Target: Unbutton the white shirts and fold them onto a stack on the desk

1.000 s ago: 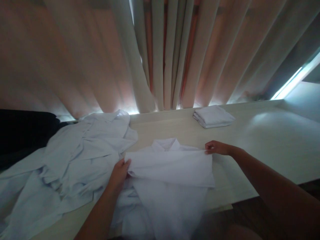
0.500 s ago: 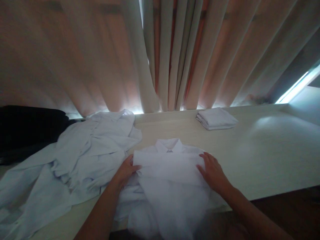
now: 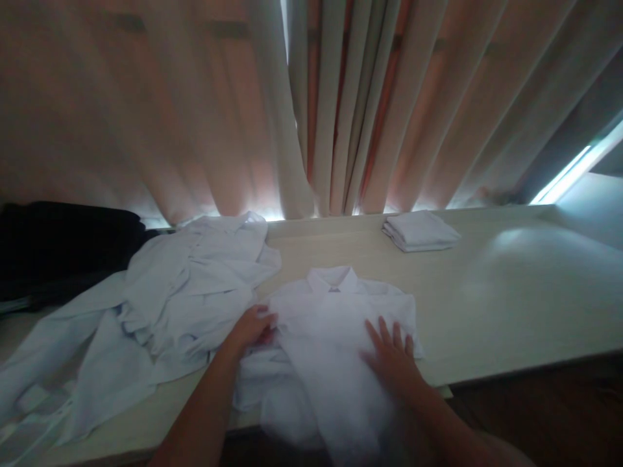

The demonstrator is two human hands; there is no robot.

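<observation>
A white collared shirt (image 3: 335,324) lies before me, collar away from me, its lower part hanging over the table's near edge. At its left side, my left hand (image 3: 253,325) is closed on the cloth edge, with some fingers hidden underneath. My right hand (image 3: 395,358) rests on the right half of the shirt with its fingers spread; it is slightly blurred. Bunched white fabric sticks out below my left hand, beside the shirt body.
A rumpled heap of white shirts (image 3: 195,292) lies on the left of the pale table (image 3: 487,298). Beyond it sits a dark black item (image 3: 63,250). A folded white garment (image 3: 422,231) lies at the back right. Beige curtains (image 3: 233,117) hang along the far edge.
A folded-over flap across the shirt's upper part has come down, showing more of the shoulders. My right hand has moved down and left from the flap's edge and spread on the cloth.
</observation>
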